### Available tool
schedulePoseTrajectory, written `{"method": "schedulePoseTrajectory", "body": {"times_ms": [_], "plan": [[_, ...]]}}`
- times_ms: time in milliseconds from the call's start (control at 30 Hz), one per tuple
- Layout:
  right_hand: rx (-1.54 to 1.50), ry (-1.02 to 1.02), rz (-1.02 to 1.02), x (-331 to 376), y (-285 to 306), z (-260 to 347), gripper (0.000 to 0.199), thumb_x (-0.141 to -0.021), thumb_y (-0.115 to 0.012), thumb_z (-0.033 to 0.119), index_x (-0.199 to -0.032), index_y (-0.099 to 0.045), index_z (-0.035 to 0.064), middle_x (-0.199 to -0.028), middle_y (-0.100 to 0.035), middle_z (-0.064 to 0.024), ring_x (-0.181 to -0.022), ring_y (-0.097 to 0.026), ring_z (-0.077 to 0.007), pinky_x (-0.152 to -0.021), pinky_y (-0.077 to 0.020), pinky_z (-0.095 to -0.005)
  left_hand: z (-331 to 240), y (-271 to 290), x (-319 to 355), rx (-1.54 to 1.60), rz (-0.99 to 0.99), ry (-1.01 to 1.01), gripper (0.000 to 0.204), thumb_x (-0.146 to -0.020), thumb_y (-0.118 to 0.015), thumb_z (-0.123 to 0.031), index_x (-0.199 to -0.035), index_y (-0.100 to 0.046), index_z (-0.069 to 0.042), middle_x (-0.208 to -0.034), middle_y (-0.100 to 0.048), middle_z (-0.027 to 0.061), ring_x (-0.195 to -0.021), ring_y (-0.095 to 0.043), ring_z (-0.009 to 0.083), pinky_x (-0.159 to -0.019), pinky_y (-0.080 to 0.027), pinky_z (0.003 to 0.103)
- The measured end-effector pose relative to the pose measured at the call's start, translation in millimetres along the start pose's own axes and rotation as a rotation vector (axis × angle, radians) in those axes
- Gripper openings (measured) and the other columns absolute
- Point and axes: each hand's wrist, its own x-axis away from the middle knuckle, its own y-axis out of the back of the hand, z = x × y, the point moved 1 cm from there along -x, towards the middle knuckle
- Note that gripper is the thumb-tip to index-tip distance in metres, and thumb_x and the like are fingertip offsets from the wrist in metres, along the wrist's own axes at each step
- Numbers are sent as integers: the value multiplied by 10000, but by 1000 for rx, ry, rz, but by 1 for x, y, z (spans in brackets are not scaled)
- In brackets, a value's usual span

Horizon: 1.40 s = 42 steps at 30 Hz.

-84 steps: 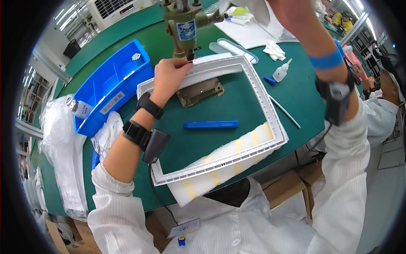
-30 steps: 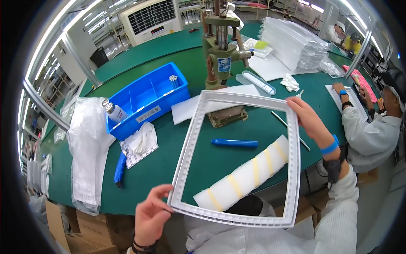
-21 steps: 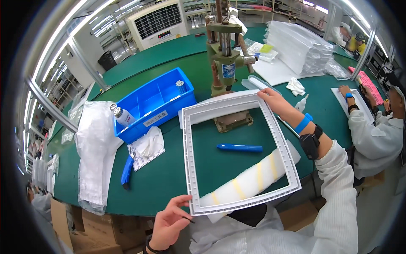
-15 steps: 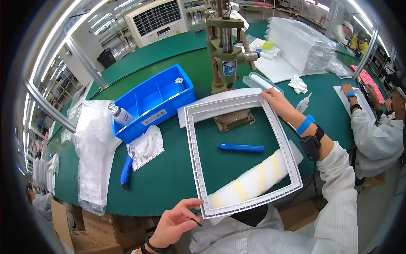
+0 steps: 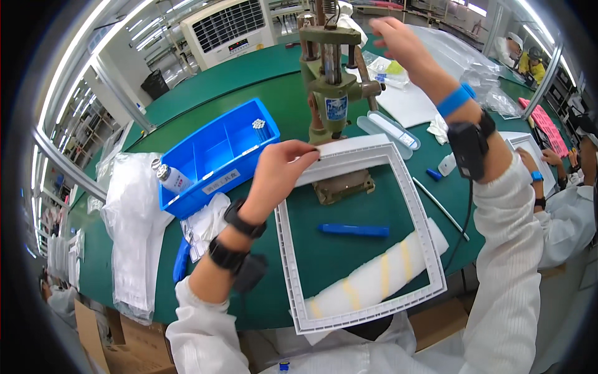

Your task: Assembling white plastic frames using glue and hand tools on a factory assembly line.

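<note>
Left hand [image 5: 278, 176], pinching an indistinct dark piece [image 5: 318, 155], hides the white frame's [image 5: 374, 311] ten-o'clock corner; press [image 5: 334, 93] cut off at twelve o'clock.

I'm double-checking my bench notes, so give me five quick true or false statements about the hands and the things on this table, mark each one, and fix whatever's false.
1. The left hand pinches a small dark piece by the far side of the white frame. True.
2. Both hands are on the frame. False: the right hand is raised near the green press, away from the frame.
3. The white padded roll has yellow bands. True.
4. Something blue lies on that roll. False: the blue tool lies on the green table, apart from the roll.
5. A silver-capped bottle leans in the blue bin. True.
</note>
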Motion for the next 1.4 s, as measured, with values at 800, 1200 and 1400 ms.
{"method": "schedulePoseTrajectory", "body": {"times_ms": [800,1200,1400], "plan": [[-279,283,13,-51,-35,40,206,-942,-541,219,-1005,-557,24,-877,-585,-84,-771,-569,-165,-697,-483,-312,35,-42,-42,-127,-23,-66,266,-825,-760,-179,-970,-739,43,-821,-740,146,-723,-684,159,-677,-526,284],[-560,540,-40,92,9,59,196,-1001,-492,99,-1187,-438,68,-1002,-512,-29,-847,-558,-98,-743,-502,-255,35,-45,-41,-189,-71,-81,265,-772,-781,-177,-936,-752,29,-839,-738,180,-725,-717,234,-682,-544,307],[-571,596,-44,105,13,51,181,-999,-494,96,-1173,-455,70,-1001,-502,-30,-853,-553,-99,-737,-490,-245,33,-48,-48,-219,-67,-114,275,-769,-784,-192,-916,-750,38,-826,-737,182,-711,-713,235,-686,-545,308]]}}
